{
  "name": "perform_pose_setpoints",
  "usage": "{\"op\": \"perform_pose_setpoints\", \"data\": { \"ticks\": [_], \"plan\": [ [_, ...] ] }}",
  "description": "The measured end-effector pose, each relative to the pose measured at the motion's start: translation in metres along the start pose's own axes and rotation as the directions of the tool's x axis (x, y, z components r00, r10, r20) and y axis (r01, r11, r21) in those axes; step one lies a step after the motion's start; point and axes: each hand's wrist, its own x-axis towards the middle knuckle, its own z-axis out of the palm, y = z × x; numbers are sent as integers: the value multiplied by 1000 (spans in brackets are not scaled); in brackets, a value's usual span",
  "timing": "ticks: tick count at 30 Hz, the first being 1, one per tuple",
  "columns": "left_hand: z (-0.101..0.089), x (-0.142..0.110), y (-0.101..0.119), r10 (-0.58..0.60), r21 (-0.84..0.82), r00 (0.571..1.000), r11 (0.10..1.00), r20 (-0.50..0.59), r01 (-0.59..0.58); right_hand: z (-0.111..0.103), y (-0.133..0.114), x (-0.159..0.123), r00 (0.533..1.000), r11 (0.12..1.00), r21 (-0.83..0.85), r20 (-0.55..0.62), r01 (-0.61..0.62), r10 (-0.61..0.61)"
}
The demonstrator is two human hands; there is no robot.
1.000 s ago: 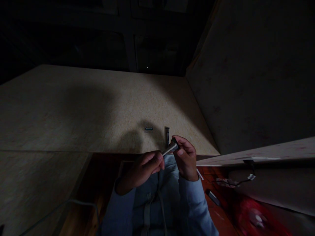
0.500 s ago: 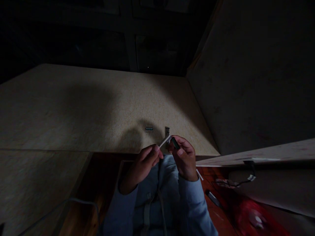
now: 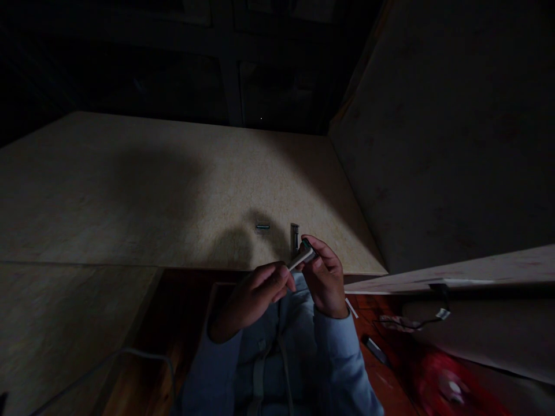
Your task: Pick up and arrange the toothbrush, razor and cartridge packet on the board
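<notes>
My left hand [image 3: 266,289] pinches a slim white stick [image 3: 299,260] by its lower end. The stick slants up to the right, and its far end lies over a small dark piece with a greenish edge [image 3: 307,244]. My right hand [image 3: 325,277] grips that piece between thumb and fingers, which partly cover it. Just beyond my right hand, a metallic T-shaped object [image 3: 295,231], like a razor, lies on the table. Left of it rests a small dark-green bar [image 3: 262,227]. Dim light hides the finer details.
The pale table [image 3: 208,190] meets an upright panel [image 3: 446,156] on the right. A grey cable [image 3: 143,353] runs at lower left. On the floor at right are a dark oblong object [image 3: 375,350], a black cord [image 3: 427,325] and a red plastic bag [image 3: 451,375].
My left hand has moved right and slightly down, bringing the white stick's end from beside the dark piece onto it. My right hand has barely shifted. The table items are unmoved.
</notes>
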Motion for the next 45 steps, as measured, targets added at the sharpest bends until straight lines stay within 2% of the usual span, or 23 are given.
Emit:
{"op": "perform_pose_setpoints", "data": {
  "ticks": [5,11,19,27,33,38,42,45],
  "plan": [
    [-2,4,2,-22,-128,992,992,-125,6,1,0,1,1000,1000,29,20,12,-13],
    [-1,9,-3,3,-68,956,997,-294,-24,-2,0,2,999,999,51,39,18,-20],
    [1,17,-7,-1,-37,937,999,-350,-12,-4,-2,2,1000,999,-41,10,24,-23],
    [-9,36,-34,1,-39,909,999,-416,-19,-12,-4,6,998,997,-73,-45,35,-38],
    [-7,43,-47,55,109,920,994,-388,-14,-22,-3,7,996,994,-106,-73,39,-47],
    [-4,47,-53,81,244,896,969,-437,32,-25,-1,8,994,989,-139,-97,39,-53],
    [-3,51,-53,87,327,839,938,-538,113,-27,1,9,992,990,-132,-117,39,-54],
    [-3,57,-52,115,442,853,885,-509,144,-29,3,11,991,993,-115,-125,27,-41]
  ]
}}
